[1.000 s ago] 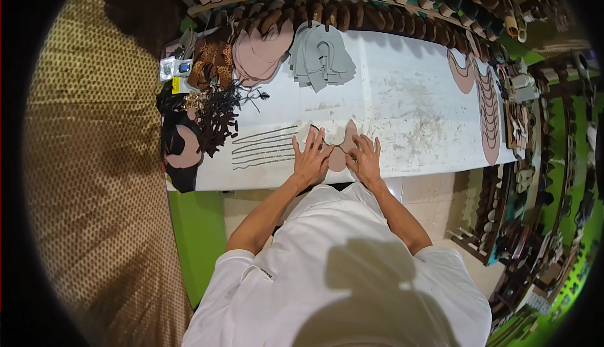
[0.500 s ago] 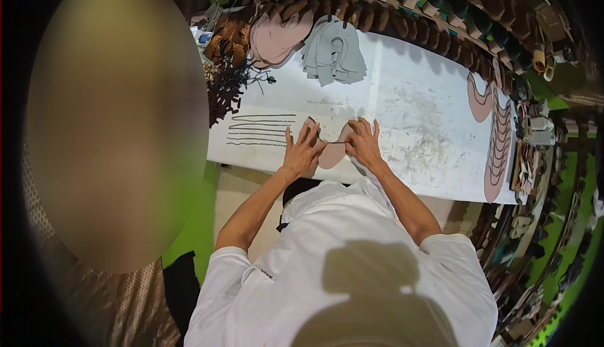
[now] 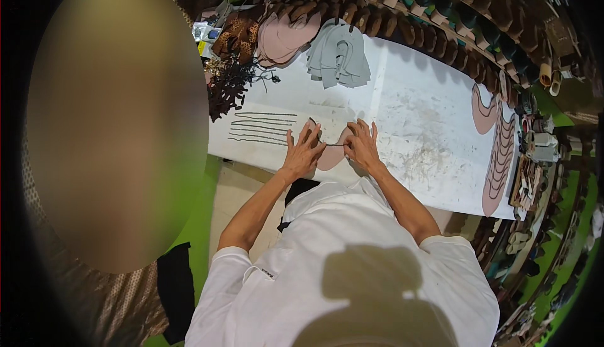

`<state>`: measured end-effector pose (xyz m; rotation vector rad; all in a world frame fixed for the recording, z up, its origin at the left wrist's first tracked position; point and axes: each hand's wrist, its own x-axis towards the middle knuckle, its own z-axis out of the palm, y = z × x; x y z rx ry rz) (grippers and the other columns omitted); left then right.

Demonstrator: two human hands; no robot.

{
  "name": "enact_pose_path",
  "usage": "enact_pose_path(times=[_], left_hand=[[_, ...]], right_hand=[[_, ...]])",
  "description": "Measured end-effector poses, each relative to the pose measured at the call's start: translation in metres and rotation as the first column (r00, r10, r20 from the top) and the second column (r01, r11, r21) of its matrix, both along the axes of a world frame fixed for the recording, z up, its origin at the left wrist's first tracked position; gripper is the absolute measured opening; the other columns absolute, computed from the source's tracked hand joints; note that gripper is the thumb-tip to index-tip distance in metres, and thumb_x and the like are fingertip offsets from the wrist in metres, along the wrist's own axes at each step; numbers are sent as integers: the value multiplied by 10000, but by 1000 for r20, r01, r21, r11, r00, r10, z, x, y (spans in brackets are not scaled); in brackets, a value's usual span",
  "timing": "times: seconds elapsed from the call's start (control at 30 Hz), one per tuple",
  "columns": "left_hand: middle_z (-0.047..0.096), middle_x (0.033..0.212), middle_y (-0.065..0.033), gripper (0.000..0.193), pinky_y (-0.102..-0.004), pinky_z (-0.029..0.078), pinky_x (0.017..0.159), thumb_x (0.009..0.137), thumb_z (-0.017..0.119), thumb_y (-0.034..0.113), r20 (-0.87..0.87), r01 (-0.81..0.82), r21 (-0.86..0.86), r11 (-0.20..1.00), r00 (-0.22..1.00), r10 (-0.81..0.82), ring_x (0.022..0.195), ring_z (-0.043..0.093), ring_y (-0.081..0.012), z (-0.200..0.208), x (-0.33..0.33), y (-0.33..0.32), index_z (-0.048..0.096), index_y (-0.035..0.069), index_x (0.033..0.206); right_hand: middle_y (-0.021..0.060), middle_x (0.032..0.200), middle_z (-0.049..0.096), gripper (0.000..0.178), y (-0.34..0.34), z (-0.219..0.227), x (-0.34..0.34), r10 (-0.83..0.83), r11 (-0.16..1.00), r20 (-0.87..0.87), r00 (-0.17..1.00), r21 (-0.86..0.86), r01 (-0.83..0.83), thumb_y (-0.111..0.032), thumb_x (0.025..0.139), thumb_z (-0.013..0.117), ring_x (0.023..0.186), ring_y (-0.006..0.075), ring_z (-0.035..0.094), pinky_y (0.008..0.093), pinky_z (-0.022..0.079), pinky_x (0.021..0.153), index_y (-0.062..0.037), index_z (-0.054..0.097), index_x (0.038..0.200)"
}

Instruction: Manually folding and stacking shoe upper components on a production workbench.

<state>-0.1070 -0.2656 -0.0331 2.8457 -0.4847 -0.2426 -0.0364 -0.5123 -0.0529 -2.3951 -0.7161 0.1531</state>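
Note:
A curved pink shoe-upper piece (image 3: 330,159) lies near the front edge of the white table. Along its inward-curving edge runs a thin dark strip (image 3: 335,145). My left hand (image 3: 304,150) rests on the left side of the piece, fingers spread, pressing it and the strip's left part down. With thumb and forefinger, my right hand (image 3: 363,147) pinches the strip on the right side of the piece, its other fingers raised. Several loose dark strips (image 3: 261,126) lie in rows left of my left hand.
Grey cut pieces (image 3: 340,54) and pink cut pieces (image 3: 283,35) are stacked at the back. A tangle of dark strips (image 3: 229,89) sits at the left. Overlapping edged pink pieces (image 3: 500,158) line the right. Shoe racks (image 3: 434,10) curve behind the white table (image 3: 421,127).
The view has shifted slightly. Both hands stay on the pink piece, and the fingers of my right hand have moved only a little along the strip.

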Motion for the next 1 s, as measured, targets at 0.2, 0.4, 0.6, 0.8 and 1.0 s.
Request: enact_pose_path(times=[0.2,0.4,0.6,0.8,1.0], left_hand=[[170,1751,-72,492,-800,143,1133,842,771,189,34,-16,38,999,999,14,1608,125,-352,1,-4,-8,662,255,1318],[164,1750,-101,580,-782,144,1133,825,784,161,31,-75,-6,997,997,76,1605,125,-365,-6,-12,-12,632,254,1376],[161,1742,-133,688,-769,145,1129,811,773,104,-12,-120,-89,989,993,120,1602,117,-387,-12,-13,-12,591,274,1452],[164,1741,-138,704,-795,147,1116,811,741,81,-29,-104,-79,991,994,102,1600,129,-390,-11,-13,-15,585,294,1464],[181,1743,-116,553,-806,136,1123,859,720,109,10,-77,-60,995,997,78,1589,171,-379,-9,-9,-19,632,271,1381]], right_hand=[[166,1433,560,101,2,0,4,2,1000,-9,1000,-7,-2,-154,761,718,1474,425,359,697,119,1224,-55,717,783],[156,1432,562,94,2,-3,9,-3,1000,-10,1000,-9,3,-163,756,727,1474,426,363,685,114,1224,-72,728,782],[136,1433,563,92,2,-5,8,2,1000,2,1000,-21,-2,-177,758,735,1471,419,367,677,116,1224,-90,741,786],[135,1425,566,102,1,-2,8,10,999,-4,1000,-33,-10,-183,763,737,1467,419,370,676,124,1222,-85,744,789],[136,1428,563,109,2,-4,11,14,1000,29,999,-13,-13,-191,769,735,1464,417,372,677,132,1220,-84,745,786]])
